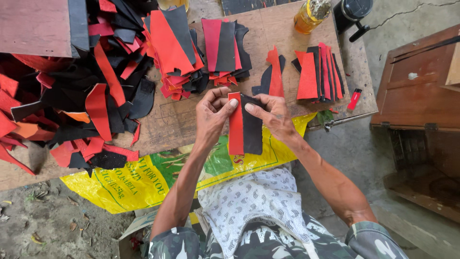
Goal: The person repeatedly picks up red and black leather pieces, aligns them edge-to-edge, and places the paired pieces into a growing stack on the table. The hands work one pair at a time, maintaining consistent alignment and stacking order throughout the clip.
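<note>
The person sits at a low wooden table (191, 122) and holds two flat strips side by side above its near edge: a red strip (235, 124) and a black strip (252, 127), their long edges touching. The left hand (213, 112) pinches the top of the red strip, thumb pressed on its face, fingers curled behind. The right hand (273, 112) closes on the upper part of the black strip, thumb lying across it. Both hands are shut on the pair, which hangs upright over a yellow plastic sack (143, 180).

That sack lies under the table's front edge, bright yellow with a green patch and dark printed lettering along its length. A patterned grey-and-white cloth (249, 201) covers the person's lap.

On the table, to the left, a big loose heap of red and black scraps (81, 91) spreads out. Behind the hands sit two neater stacks (177, 52) (225, 48) of the same pieces. To the right, a fanned row of red and black strips (318, 72) lies flat, with a single red-on-black pair (273, 76) between it and the stacks. A small red lighter (354, 99) rests near the table's right edge. At the far side stands a bottle of amber liquid (311, 17). A brown wooden box (417, 81) stands on the floor at the right.
</note>
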